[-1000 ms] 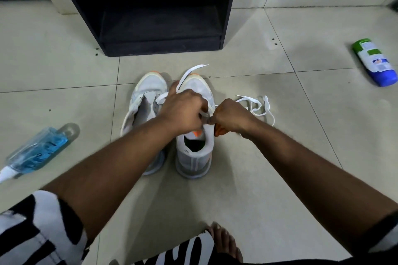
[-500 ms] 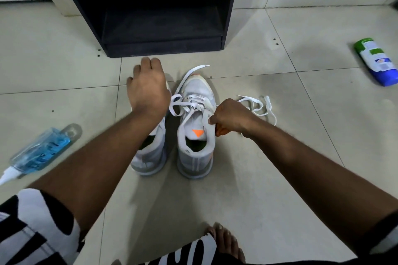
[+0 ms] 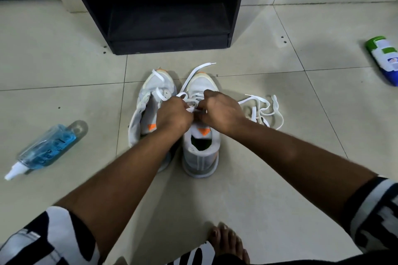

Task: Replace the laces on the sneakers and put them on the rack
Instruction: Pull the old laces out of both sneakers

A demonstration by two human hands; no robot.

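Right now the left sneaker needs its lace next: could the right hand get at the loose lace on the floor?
Probably yes. The loose lace lies on bare floor just beside the right hand, nothing between them, but that hand would first have to let go of the right sneaker's lace.

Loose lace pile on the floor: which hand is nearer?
Right. The right hand works at the right sneaker, just beside the loose lace pile; the left hand is farther, on the sneaker's other side.
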